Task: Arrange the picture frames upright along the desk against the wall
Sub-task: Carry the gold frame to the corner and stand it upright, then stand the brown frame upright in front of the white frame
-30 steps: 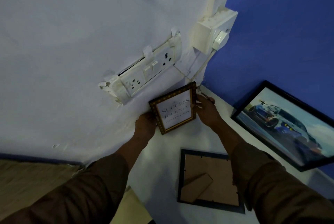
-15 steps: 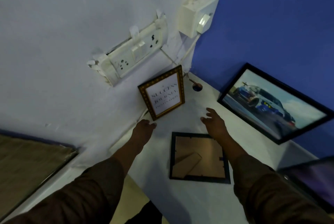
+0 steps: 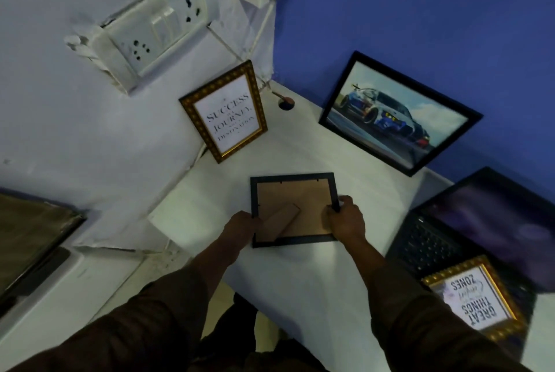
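- Gripping a black frame that is lying face down on the white counter, both hands are closing on its side edges.
- The left hand is pressing against the frame's left edge, beside the cardboard stand on the brown backing.
- The right hand is curling its fingers over the frame's right edge.
- Beyond the left hand, a gold quote frame is standing upright, leaning against the white wall below a socket plate.
- Beyond the right hand, a car picture in a black frame is leaning against the blue wall.
- To the right of the right hand, a laptop is sitting open, and a second gold frame is lying flat, overlapping its keyboard.
- Dark sleeves are covering both forearms.
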